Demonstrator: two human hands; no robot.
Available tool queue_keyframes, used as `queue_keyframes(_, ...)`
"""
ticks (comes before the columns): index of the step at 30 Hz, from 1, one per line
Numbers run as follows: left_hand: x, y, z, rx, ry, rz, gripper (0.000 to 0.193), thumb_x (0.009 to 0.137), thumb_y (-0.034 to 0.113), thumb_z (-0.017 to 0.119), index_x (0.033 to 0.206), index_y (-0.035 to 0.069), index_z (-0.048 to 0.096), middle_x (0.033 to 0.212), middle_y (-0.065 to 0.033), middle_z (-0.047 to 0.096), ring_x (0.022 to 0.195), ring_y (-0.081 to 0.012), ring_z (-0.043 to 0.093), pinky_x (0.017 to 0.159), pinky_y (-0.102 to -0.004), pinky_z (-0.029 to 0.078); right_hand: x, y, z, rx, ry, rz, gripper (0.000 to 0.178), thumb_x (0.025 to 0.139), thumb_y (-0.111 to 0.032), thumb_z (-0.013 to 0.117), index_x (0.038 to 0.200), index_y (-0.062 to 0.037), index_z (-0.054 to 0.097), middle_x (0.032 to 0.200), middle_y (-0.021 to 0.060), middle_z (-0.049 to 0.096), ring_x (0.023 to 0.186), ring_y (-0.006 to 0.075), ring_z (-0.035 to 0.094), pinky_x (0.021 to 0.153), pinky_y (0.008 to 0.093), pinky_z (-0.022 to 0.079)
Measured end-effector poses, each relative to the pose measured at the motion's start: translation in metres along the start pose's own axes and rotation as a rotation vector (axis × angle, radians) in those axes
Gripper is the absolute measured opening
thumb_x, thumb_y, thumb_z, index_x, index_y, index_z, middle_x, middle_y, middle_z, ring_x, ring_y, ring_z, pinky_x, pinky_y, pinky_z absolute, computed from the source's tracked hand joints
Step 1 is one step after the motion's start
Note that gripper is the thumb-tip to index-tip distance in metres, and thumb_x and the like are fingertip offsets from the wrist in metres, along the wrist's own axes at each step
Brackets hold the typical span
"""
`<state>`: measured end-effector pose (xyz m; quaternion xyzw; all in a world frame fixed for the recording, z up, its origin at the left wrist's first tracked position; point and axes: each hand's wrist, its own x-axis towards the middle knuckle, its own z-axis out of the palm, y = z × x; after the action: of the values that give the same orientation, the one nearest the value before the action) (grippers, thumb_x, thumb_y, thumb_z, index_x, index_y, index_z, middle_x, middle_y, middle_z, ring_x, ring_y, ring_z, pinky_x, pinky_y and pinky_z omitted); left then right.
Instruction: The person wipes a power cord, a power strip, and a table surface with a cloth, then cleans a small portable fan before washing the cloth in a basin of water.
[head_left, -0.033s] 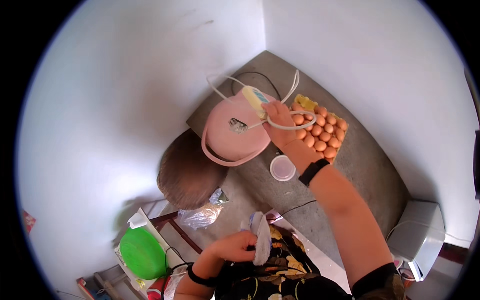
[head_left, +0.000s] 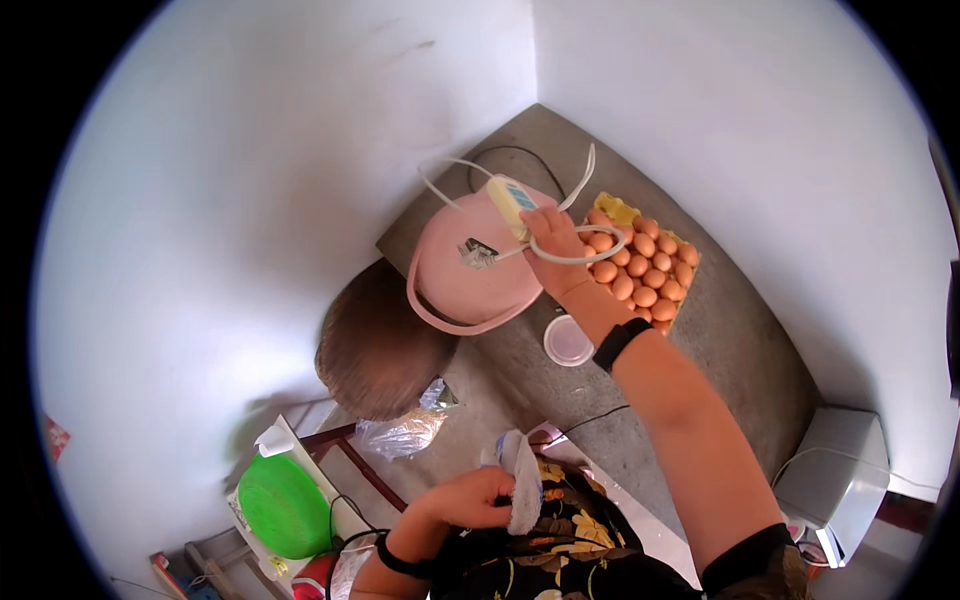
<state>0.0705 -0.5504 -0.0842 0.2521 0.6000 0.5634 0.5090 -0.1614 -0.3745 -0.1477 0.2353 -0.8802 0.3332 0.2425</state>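
Note:
My right hand (head_left: 555,236) reaches over the table and closes around the near end of a cream power strip (head_left: 513,203) with blue parts. A white cord (head_left: 603,255) loops by this hand. Beneath the strip is a pink round tub (head_left: 450,275) with a curved handle and a label; whether the strip touches it I cannot tell. A tray of brown eggs (head_left: 645,265) sits just right of the hand. Close to my body, my left hand (head_left: 475,497) grips a whitish cloth (head_left: 524,485).
A round lidded container (head_left: 568,341) stands on the grey table (head_left: 720,340). A round brown stool (head_left: 380,350) and a clear plastic bag (head_left: 400,432) are at left. Lower left is a green basin (head_left: 285,507); a grey box (head_left: 835,465) stands at lower right. White walls enclose the corner.

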Motion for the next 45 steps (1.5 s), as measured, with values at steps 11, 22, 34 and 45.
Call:
queue_keyframes(11, -0.014, -0.046, 0.008, -0.123, 0.215, -0.028, 0.019, 0.079, 0.015, 0.055, 0.088, -0.001, 0.059, 0.078, -0.0094, 0.062, 0.072, -0.0121, 0.056, 0.064, -0.0265, 0.043, -0.041, 0.008, 0.110, -0.097, -0.136, -0.140, 0.024, 0.066, -0.008, 0.054, 0.090, -0.0081, 0.052, 0.091, 0.0089, 0.049, 0.082, 0.0276, 0.050, 0.064, 0.0348, 0.047)
queue_keyframes(22, 0.011, -0.044, 0.007, -0.049, 0.179, -0.046, 0.018, 0.078, 0.014, 0.054, 0.085, -0.002, 0.058, 0.077, -0.0105, 0.061, 0.072, -0.0149, 0.057, 0.064, -0.0275, 0.043, -0.054, -0.017, 0.098, -0.331, -0.243, -0.047, 0.049, 0.067, -0.004, 0.051, 0.116, 0.0011, 0.043, 0.125, 0.0154, 0.036, 0.106, 0.0340, 0.043, 0.077, 0.0401, 0.047)
queue_keyframes(34, 0.057, 0.021, 0.008, -0.067, 0.101, 0.109, 0.016, 0.069, 0.012, 0.054, 0.080, 0.001, 0.059, 0.062, -0.0115, 0.058, 0.055, -0.0195, 0.058, 0.053, -0.0270, 0.044, -0.162, -0.015, 0.043, 0.213, -0.500, -0.218, 0.039, 0.074, -0.004, 0.045, 0.113, -0.0007, 0.046, 0.120, 0.0155, 0.043, 0.111, 0.0314, 0.042, 0.092, 0.0360, 0.037)
queue_keyframes(45, 0.107, 0.014, 0.020, -0.160, -0.235, 0.038, 0.025, 0.073, 0.016, 0.056, 0.092, 0.000, 0.058, 0.082, -0.0088, 0.061, 0.074, -0.0160, 0.057, 0.068, -0.0283, 0.044, -0.276, -0.040, -0.083, 1.032, -0.858, 0.835, 0.036, 0.087, -0.034, 0.044, 0.108, -0.0058, 0.054, 0.103, 0.0094, 0.056, 0.094, 0.0201, 0.052, 0.083, 0.0322, 0.039)
